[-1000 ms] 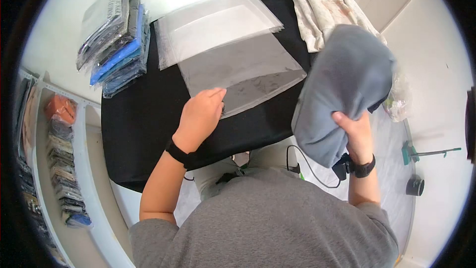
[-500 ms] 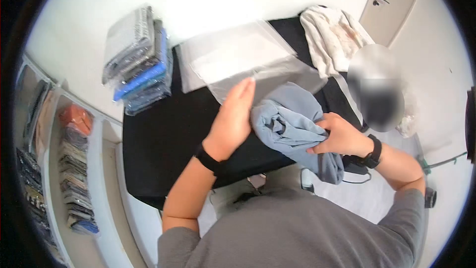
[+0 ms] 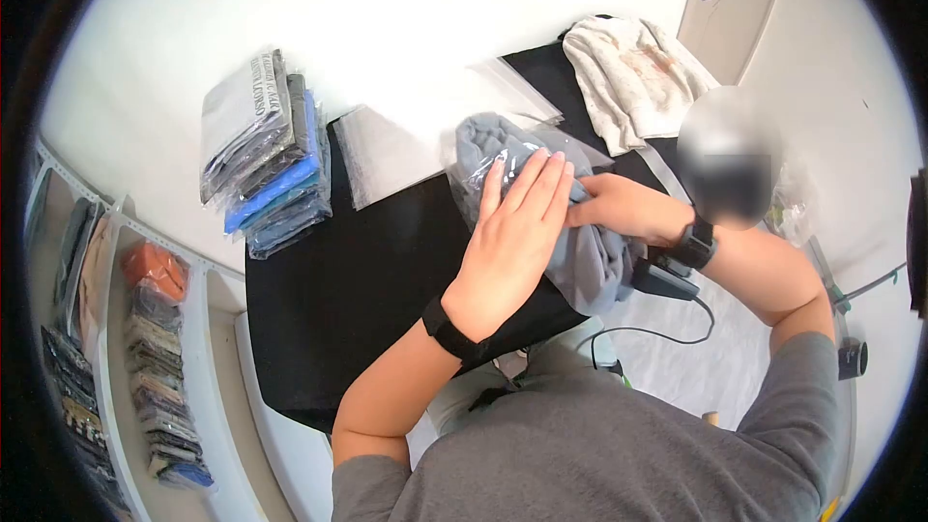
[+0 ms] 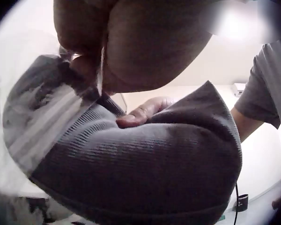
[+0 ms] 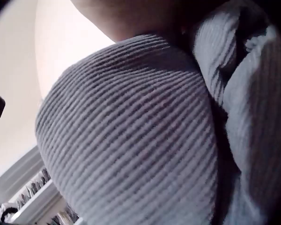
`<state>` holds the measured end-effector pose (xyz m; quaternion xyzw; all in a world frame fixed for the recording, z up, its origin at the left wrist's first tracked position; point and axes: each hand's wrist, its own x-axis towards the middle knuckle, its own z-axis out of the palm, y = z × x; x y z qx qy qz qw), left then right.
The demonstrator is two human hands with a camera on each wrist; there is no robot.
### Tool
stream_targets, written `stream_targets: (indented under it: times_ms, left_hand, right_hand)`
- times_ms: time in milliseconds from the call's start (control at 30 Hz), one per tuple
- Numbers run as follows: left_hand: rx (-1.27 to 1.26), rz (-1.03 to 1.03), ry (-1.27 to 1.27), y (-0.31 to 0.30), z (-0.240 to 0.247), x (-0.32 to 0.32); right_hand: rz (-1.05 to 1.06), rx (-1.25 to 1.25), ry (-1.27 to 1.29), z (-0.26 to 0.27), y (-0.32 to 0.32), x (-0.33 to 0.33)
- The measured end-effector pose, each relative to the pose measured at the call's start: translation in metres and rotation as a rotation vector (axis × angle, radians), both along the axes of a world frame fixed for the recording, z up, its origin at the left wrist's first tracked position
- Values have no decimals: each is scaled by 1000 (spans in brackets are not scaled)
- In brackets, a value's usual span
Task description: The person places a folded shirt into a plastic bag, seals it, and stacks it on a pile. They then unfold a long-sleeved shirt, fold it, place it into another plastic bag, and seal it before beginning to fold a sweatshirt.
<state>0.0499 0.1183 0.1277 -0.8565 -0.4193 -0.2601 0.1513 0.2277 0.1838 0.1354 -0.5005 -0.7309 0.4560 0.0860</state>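
Observation:
A rolled grey-blue ribbed garment (image 3: 592, 256) is held over the front of the black table (image 3: 319, 329), its far end inside a clear plastic bag (image 3: 466, 195). My left hand (image 3: 512, 237) lies over the bagged part with fingers nearly straight; its thumb is hidden in the head view. My right hand (image 3: 633, 208) grips the garment from the right. In the left wrist view, the bag (image 4: 51, 126) covers one end of the garment (image 4: 145, 173), and a right-hand thumb (image 4: 143, 112) presses into the fabric. Garment (image 5: 131, 136) fills most of the right wrist view.
More clear bags (image 3: 387, 155) lie flat towards the back. A stack of bagged clothes (image 3: 275, 155) stands at the table's left, and a cream garment (image 3: 633, 77) at the back right. Shelves (image 3: 164, 367) are on the left. A cable (image 3: 710, 324) hangs by my right wrist.
My right hand has brought the garment left from beside the table, and one end is now inside a bag. My left hand has moved right onto it, the top bag lifted from the pile.

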Motion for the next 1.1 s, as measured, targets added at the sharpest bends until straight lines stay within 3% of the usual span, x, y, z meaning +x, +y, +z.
stream_targets:
  times_ms: [33,100,133,167,233,267,300,367,400,467,567,633,733,767,867,967,1033,1100]
  left_hand:
    - [-2,-8,-2,1,2,3]
    - [-97,-137,-14,1,4,8]
    - [-82,-207,-30,1,9,8]
    - [-76,-215,-30,-2,15,7]
    - [92,-143,13,-11,27,3]
    - [224,-53,-10,-13,26,0]
    - [235,-55,-11,-12,23,-4]
    - [377,139,-268,-5,13,-13]
    - [389,136,-264,-5,11,-19]
    - [181,159,-337,-7,5,-30]
    - [170,105,-344,-4,-5,-36]
    - [91,35,-348,-9,-11,-35]
    - [97,-53,-370,-19,-20,-35]
    - [96,-53,-369,-22,-23,-37]
    - [102,-74,-392,-30,-36,-40]
    - [46,-73,-423,-41,-59,-35]
    - [-77,-14,-606,-46,-84,-34]
    - [-102,-15,-612,-54,-99,-33]
  right_hand:
    - [-8,-2,-2,-6,2,-1]
    - [-102,-280,551,-13,1,-7]
    - [-99,-371,619,-7,-3,-7]
    - [-105,-363,620,-8,-9,-10]
    - [-121,-290,903,-17,-17,-13]
    - [-197,-183,855,-20,-13,-20]
    - [-203,-370,1001,-18,-21,-10]
    - [-122,-428,1149,-38,-12,-8]
    - [-146,-409,1188,-49,-8,-6]
    - [-159,-393,1220,-56,-8,-6]
    - [-199,-368,1260,-58,-10,-6]
    - [-236,-582,1370,-66,-7,-5]
    - [-346,-700,1496,-60,-12,-11]
    - [-346,-700,1496,-59,-12,-13]
    - [-341,-315,1308,-45,-19,-24]
    - [-406,-129,1121,-40,-17,-28]
    - [-479,-104,1098,-45,-5,-32]
    - [-489,175,726,-46,2,-32]
